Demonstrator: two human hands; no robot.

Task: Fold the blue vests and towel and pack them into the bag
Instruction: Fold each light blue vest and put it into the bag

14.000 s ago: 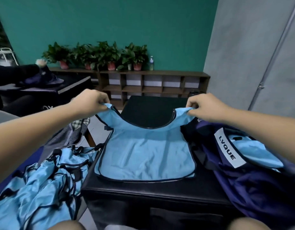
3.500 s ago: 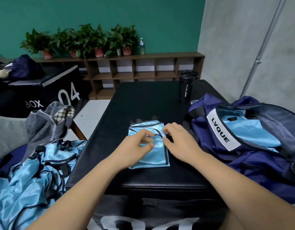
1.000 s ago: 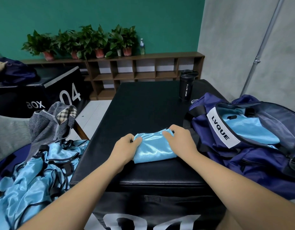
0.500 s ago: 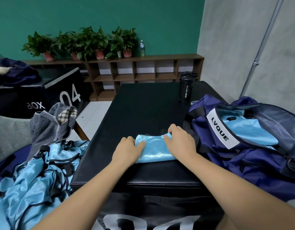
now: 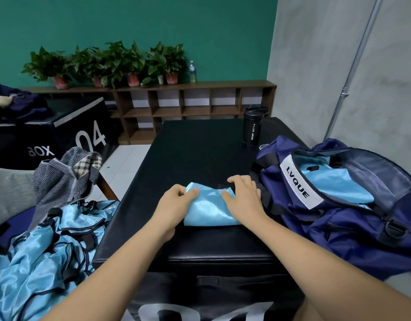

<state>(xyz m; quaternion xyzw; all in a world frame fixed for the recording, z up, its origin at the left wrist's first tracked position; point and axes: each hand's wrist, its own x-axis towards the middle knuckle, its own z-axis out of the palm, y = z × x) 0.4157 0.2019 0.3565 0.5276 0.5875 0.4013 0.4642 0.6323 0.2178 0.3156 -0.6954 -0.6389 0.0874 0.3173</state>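
Head view: black counter (image 5: 195,144) seen from above, green wall beyond.
Bag (image 5: 338,228): navy, zip open, lying on the counter's right side, blue fabric (image 5: 336,184) showing inside.
Loose vests (image 5: 37,246): crumpled blue heap off the counter's left edge.
Folded vest (image 5: 209,209): small blue packet, flat near the counter's front edge, just left of the bag.
Left hand (image 5: 174,205): gripping the packet's left end, thumb on top, fingers (image 5: 179,189) curled around the edge.
Right hand (image 5: 244,200): on the packet's right end, thumb pressed on the cloth, fingers bent over its far corner.
Sport bottle (image 5: 253,128): black, upright, far right of the counter.
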